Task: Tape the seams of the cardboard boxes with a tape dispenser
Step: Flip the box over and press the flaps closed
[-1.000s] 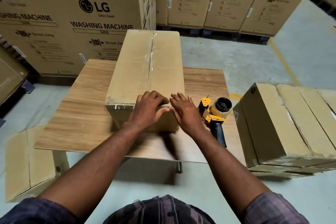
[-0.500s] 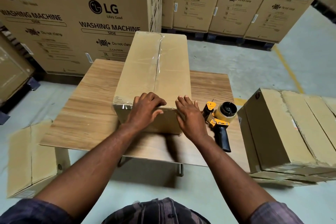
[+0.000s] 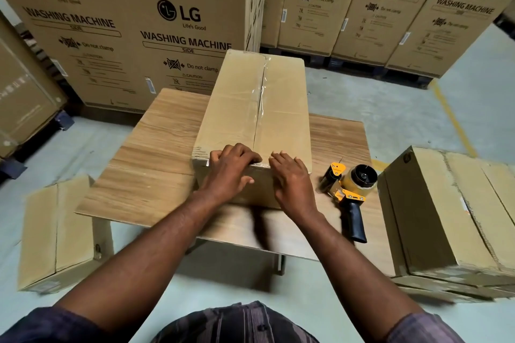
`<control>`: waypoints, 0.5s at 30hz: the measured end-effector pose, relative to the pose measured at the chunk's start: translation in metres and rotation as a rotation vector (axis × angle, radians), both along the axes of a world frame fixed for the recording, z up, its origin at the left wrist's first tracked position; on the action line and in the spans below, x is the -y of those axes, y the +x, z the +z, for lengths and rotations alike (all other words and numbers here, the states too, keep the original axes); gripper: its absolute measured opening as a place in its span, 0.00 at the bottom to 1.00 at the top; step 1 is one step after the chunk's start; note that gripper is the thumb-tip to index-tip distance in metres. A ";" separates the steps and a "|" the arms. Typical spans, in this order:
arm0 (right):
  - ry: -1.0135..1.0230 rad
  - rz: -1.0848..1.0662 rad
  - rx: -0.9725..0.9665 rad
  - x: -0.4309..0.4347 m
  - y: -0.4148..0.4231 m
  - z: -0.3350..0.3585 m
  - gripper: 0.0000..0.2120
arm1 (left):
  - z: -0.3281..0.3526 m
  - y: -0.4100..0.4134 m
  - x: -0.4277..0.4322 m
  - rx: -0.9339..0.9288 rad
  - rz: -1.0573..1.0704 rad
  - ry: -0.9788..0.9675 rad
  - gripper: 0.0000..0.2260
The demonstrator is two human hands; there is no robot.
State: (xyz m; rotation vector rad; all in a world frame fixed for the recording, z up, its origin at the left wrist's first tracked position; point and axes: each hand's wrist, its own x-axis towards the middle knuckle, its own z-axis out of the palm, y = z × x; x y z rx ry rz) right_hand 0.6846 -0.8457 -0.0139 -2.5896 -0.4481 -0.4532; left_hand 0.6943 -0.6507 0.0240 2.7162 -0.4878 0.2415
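Head view, looking forward and down
The wide camera is peering from close above the table, also taking in cartons behind.

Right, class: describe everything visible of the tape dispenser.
The tape dispenser lies on its side on the wooden table, right of the box, untouched. It has a yellow, metal-looking frame, a black ribbed pistol handle pointing toward the table's near edge, and a tan roll on a dark hub.
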 end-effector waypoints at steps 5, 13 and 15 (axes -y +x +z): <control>0.156 -0.062 0.074 -0.029 0.009 0.011 0.12 | -0.001 0.006 -0.027 0.086 0.054 -0.101 0.10; 0.192 -0.081 0.144 -0.039 0.005 0.004 0.14 | -0.006 0.002 -0.046 0.092 -0.001 -0.088 0.16; 0.196 -0.069 0.115 -0.051 0.007 0.012 0.15 | -0.004 0.006 -0.051 0.132 0.029 -0.130 0.11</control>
